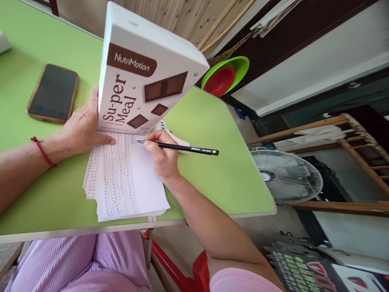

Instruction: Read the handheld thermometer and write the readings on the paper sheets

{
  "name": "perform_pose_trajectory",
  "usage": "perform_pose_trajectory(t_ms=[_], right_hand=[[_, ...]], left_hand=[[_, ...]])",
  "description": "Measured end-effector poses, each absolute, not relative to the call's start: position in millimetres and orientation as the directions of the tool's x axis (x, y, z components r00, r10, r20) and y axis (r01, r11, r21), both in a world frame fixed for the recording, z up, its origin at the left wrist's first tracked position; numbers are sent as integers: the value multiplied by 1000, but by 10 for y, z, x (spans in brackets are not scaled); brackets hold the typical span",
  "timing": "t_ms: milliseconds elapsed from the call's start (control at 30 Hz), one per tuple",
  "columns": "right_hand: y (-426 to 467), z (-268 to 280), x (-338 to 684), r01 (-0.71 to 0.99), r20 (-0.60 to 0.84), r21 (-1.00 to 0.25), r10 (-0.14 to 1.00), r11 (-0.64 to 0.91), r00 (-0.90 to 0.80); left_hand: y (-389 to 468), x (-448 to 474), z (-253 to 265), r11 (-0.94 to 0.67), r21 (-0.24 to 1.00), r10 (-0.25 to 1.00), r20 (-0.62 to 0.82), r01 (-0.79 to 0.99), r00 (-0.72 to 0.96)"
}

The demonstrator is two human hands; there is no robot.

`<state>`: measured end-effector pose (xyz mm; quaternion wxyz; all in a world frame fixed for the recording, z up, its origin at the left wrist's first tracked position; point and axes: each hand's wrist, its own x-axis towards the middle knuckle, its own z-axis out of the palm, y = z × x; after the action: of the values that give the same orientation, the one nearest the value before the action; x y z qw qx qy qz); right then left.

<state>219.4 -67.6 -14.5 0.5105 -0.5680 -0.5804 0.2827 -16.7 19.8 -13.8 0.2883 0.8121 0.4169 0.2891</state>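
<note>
My right hand [162,156] pinches a slim black pen [188,148], its tip at the paper beside rows of handwriting. Beneath lies a small stack of white sheets [148,182], the top one partly filled with dense script. My left hand [83,123] rests at the stack's upper left, thumb stretched flat on the page. Its other fingers are partly hidden along the left edge of a white and brown NutriMotion box [136,73], which stands upright at the top of the sheets. Behind the right hand, a white object with blue buttons [165,127] is mostly hidden.
A phone in a brown case [54,93] lies left of the box on the green table [219,178]. Off its right side are a standing fan [285,176], nested green and red basins [226,77] and a wooden rack [361,158]. A red stool [200,269] stands below.
</note>
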Motion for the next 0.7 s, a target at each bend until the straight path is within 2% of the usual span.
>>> perform_pose_trajectory(t_ms=[300, 467, 700], right_hand=[[-655, -163, 2251, 369, 304, -903, 935, 223, 181], [-631, -181, 2249, 320, 313, -911, 941, 260, 127], [-608, -231, 2245, 357, 361, -887, 922, 292, 143]], left_hand=[[163, -137, -106, -484, 693, 846, 214, 535, 489], [128, -177, -98, -465, 655, 864, 190, 595, 466], [115, -181, -88, -489, 672, 844, 206, 556, 495]])
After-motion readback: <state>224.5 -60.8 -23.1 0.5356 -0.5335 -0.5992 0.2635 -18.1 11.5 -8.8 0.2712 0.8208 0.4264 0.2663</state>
